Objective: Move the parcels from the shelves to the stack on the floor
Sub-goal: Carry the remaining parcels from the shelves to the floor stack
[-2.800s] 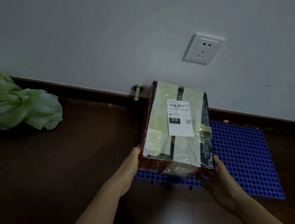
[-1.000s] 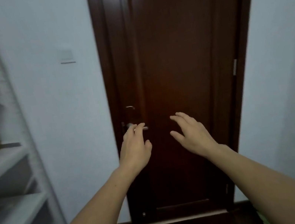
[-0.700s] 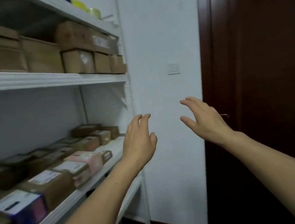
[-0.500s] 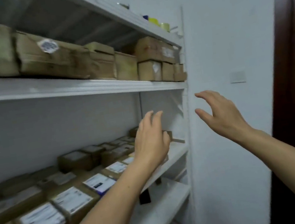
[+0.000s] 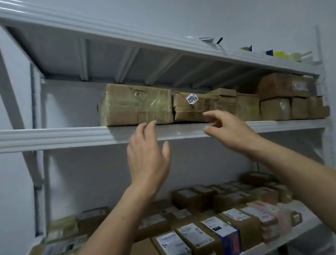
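Head view is showing both hands raised and apart before the middle shelf [image 5: 52,135]. The left hand [image 5: 147,155] is hovering, fingers straight and empty, just below a taped brown parcel [image 5: 136,103]. The right hand [image 5: 229,128] is hovering, fingers loosely bent and empty, near a stickered parcel [image 5: 194,105]. More parcels [image 5: 195,243] are sitting in rows on the lower shelf [image 5: 282,244].

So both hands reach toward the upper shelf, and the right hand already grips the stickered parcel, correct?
No. In the head view the right hand grips nothing yet; its fingers are open, not curled round the stickered parcel. The rest is right.
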